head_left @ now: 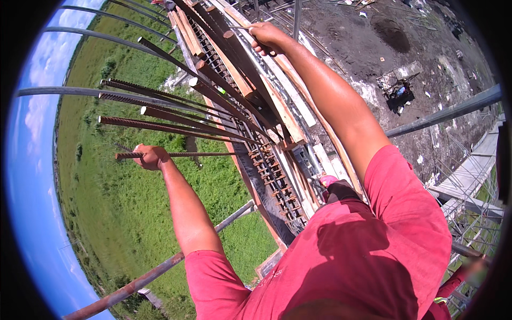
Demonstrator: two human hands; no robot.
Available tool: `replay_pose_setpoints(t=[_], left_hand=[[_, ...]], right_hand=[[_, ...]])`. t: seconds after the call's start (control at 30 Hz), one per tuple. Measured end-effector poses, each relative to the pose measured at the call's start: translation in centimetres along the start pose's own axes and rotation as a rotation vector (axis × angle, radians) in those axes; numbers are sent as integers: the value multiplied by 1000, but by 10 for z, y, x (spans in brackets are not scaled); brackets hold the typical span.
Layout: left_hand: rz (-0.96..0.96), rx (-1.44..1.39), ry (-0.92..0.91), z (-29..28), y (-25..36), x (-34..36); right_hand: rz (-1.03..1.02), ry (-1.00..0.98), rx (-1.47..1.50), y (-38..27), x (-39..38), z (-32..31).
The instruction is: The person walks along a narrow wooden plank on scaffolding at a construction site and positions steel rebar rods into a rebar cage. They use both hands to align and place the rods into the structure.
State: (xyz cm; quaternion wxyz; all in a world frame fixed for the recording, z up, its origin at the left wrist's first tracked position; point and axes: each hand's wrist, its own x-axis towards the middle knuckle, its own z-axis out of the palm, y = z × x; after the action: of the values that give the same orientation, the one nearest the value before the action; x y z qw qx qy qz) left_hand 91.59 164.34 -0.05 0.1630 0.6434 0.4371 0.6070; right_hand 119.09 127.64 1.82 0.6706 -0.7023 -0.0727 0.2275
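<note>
My left hand (151, 158) is wrapped round the end part of a ribbed steel rebar (200, 154) that juts out over the grass. Up and to the right, my right hand (269, 38) is closed on a thin dark metal tool (238, 27); its slim shaft points left, and a dark part shows below the fingers. The tool's exact kind cannot be made out. Between my arms runs a long narrow rebar cage (269, 173), set between wooden form boards (290, 125). Several thick rebars (160, 124) rise from it beside my left hand.
Metal scaffold poles cross at the right (448, 112) and lower left (133, 282). Far below lie dark dirt ground (346, 48) and green grass (112, 208). A scaffold walkway (464, 176) is at the right. Another person's red sleeve (450, 285) shows at the lower right.
</note>
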Motion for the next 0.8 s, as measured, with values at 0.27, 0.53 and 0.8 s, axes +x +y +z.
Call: replay_pose_setpoints(t=[0.27,0.53,0.8], left_hand=[[77,23,-2,9,-11,4],[62,-72,-25,5,-1,2],[93,-14,-46,9,-8,6]], right_hand=[[34,-48,-162,-27,51,11],[19,5,-190,-19,122,18],[19,-56,-16,4,181,31]])
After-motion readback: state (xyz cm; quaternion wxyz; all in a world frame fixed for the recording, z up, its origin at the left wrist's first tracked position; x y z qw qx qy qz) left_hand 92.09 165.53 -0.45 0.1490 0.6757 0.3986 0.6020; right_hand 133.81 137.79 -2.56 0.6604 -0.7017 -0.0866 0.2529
